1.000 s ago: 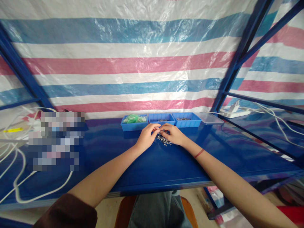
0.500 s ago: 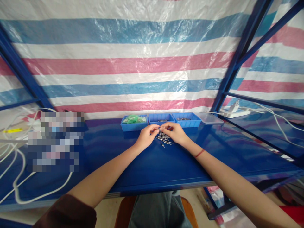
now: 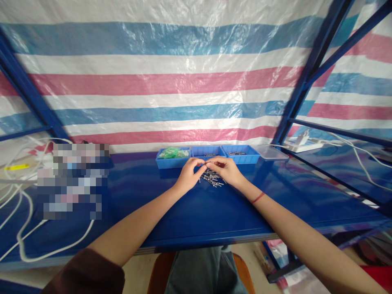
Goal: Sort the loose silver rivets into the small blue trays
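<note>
A small heap of thin metal pins [image 3: 212,178] lies on the blue table [image 3: 196,208] just in front of three blue bins. My left hand [image 3: 190,175] and my right hand [image 3: 225,169] meet above the heap, fingertips pinched together and almost touching each other. Each pinch seems to hold a tiny metal part, too small to name. Behind the hands stand a blue bin with green pieces [image 3: 172,157], a middle blue bin [image 3: 208,153] and a right blue bin [image 3: 240,154], both with small dark metal parts.
A clear plastic lid or tray [image 3: 271,152] sits right of the bins. White cables [image 3: 27,228] loop over the table's left side beside a blurred patch. A striped tarpaulin hangs behind; blue frame bars rise on both sides. A power strip [image 3: 306,143] lies far right.
Both hands have lifted slightly off the pin heap and drawn their fingertips together above it. The heap shows more fully beneath them now.
</note>
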`<state>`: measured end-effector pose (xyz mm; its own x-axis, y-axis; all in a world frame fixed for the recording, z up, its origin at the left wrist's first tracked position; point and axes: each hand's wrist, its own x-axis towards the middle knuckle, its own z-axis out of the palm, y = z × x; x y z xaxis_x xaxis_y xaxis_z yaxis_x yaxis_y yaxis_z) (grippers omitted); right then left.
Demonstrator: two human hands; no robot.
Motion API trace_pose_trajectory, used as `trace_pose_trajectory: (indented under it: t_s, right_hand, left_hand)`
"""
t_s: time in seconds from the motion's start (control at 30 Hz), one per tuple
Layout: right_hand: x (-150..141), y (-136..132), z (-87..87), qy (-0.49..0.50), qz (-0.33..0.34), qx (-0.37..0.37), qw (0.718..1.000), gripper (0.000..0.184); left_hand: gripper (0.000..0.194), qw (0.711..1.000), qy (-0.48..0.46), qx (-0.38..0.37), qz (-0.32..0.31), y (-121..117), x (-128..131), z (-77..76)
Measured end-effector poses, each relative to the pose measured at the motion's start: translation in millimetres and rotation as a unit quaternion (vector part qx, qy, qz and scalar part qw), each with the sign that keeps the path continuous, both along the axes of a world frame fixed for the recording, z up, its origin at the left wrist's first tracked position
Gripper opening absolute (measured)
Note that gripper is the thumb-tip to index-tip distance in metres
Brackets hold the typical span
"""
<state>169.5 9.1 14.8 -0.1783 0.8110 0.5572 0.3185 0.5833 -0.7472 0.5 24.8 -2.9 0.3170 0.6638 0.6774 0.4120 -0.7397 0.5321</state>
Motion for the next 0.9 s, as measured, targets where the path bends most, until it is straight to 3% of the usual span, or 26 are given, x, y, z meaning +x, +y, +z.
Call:
trace_pose_trajectory:
  t_s: [0.17,0.27,0.43,0.53,0.63,0.7,0.8,0.9]
  right_hand:
    - [3,-3,5.2,-0.125,-0.023,0.083,0.988,0.023]
    - [7,0,5.9,-0.168,-0.038,0.080,0.982,0.028]
    - [32,19,3.9,-0.028,-0.213,-0.031,0.976,0.038]
    - [51,26,4.2,0.069,-0.260,-0.125,0.955,0.045]
    - [63,28,4.9,0.113,-0.241,-0.184,0.946,0.050]
    - [64,27,5.1,0.108,-0.226,-0.179,0.952,0.052]
    - [59,24,5.3,0.022,-0.199,-0.131,0.971,0.049]
    - [45,16,5.7,-0.102,-0.116,-0.072,0.985,0.042]
  left_hand:
    - [0.010,1.000,-0.006,0.024,0.013,-2,-1,2.2]
    - [0.015,1.000,0.005,0.024,0.017,-3,-1,2.7]
    - [0.026,0.992,0.118,0.029,0.045,-1,-8,6.9]
    - [0.027,0.974,0.221,0.013,0.037,0,-16,11.1]
    - [0.023,0.957,0.290,-0.004,-0.013,2,-23,13.5]
    - [0.019,0.949,0.312,-0.003,-0.035,3,-25,13.5]
    - [0.018,0.946,0.321,0.003,-0.041,3,-24,12.1]
    - [0.019,0.948,0.317,0.026,-0.017,2,-20,11.1]
